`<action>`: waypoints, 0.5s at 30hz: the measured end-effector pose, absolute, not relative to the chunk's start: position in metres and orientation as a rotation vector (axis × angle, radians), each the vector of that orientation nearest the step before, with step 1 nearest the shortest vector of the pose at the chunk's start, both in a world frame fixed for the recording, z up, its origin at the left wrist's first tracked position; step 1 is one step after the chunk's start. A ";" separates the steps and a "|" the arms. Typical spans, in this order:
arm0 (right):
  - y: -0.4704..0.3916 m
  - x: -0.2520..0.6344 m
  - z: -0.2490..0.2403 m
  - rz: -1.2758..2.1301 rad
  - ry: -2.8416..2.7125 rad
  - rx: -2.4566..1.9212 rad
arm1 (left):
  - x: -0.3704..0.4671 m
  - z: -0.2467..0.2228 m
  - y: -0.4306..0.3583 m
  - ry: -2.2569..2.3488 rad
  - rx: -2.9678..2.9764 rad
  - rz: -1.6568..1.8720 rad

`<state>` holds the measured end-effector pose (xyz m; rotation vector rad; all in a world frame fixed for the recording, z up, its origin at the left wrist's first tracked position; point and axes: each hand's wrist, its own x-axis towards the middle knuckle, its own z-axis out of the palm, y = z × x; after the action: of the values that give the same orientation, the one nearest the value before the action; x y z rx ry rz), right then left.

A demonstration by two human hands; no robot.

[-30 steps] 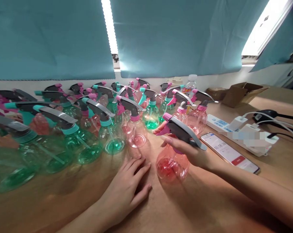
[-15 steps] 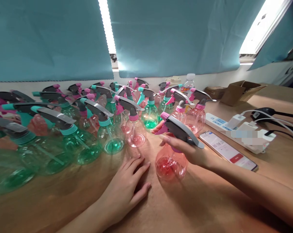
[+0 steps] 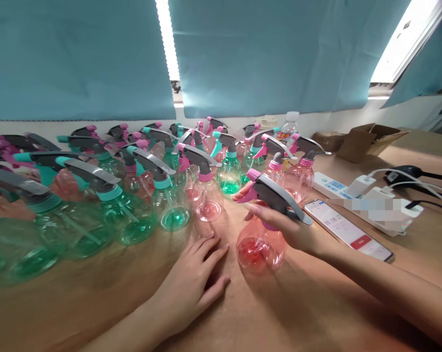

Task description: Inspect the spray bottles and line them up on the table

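Observation:
My right hand [image 3: 279, 222] is wrapped round the neck of a red spray bottle [image 3: 259, 249] with a pink and grey trigger head. That bottle stands upright on the brown table [image 3: 133, 293]. Flat on the table to its left lies my left hand [image 3: 195, 274], fingers spread, holding nothing. Just beyond the left fingertips is a clear pink spray bottle [image 3: 208, 195]; a green spray bottle [image 3: 170, 208] is beside it. Several more green and pink spray bottles crowd the left and back.
A phone [image 3: 347, 230] showing a timer lies right of the held bottle, near a white power strip [image 3: 327, 188] with plugs and cables. Behind are an open cardboard box [image 3: 364, 142] and a clear bottle [image 3: 290, 128]. A blue-green curtain [image 3: 265, 58] hangs at the back.
The whole view has shifted slightly, so things appear a little further right. Both hands keep their places relative to the bottles, and my right hand still grips the red bottle.

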<state>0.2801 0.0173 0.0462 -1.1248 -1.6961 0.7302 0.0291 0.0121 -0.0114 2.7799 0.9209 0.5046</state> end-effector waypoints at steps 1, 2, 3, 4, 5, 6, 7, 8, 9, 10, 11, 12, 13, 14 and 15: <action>0.017 0.281 0.045 0.721 -1.704 -1.129 | 0.029 -0.011 0.012 0.920 2.779 0.502; 0.017 0.282 0.044 0.715 -1.709 -1.133 | 0.029 -0.011 0.012 0.921 2.778 0.500; 0.016 0.282 0.044 0.713 -1.710 -1.140 | 0.030 -0.011 0.011 0.925 2.777 0.495; 0.016 0.282 0.044 0.714 -1.711 -1.149 | 0.030 -0.010 0.011 0.929 2.777 0.490; 0.016 0.283 0.044 0.717 -1.712 -1.158 | 0.030 -0.010 0.011 0.932 2.778 0.486; 0.016 0.283 0.044 0.721 -1.712 -1.161 | 0.030 -0.010 0.011 0.931 2.781 0.483; 0.016 0.283 0.044 0.725 -1.713 -1.160 | 0.030 -0.010 0.012 0.928 2.785 0.479; 0.016 0.283 0.045 0.731 -1.712 -1.153 | 0.030 -0.010 0.012 0.925 2.790 0.476; 0.016 0.282 0.045 0.738 -1.709 -1.144 | 0.030 -0.009 0.012 0.925 2.793 0.470; 0.016 0.282 0.046 0.745 -1.703 -1.135 | 0.030 -0.009 0.012 0.925 2.795 0.465; 0.016 0.281 0.047 0.752 -1.694 -1.133 | 0.030 -0.009 0.012 0.925 2.796 0.459; 0.016 0.280 0.048 0.756 -1.684 -1.136 | 0.030 -0.009 0.012 0.927 2.797 0.455; 0.016 0.279 0.049 0.759 -1.677 -1.145 | 0.029 -0.009 0.012 0.929 2.799 0.453; 0.015 0.278 0.051 0.756 -1.669 -1.155 | 0.029 -0.009 0.012 0.928 2.803 0.451; 0.015 0.277 0.052 0.750 -1.660 -1.165 | 0.029 -0.009 0.012 0.927 2.808 0.448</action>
<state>0.2766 0.0147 0.0520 -1.1649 -1.6603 0.7503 0.0294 0.0119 -0.0094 2.8076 0.9271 0.4477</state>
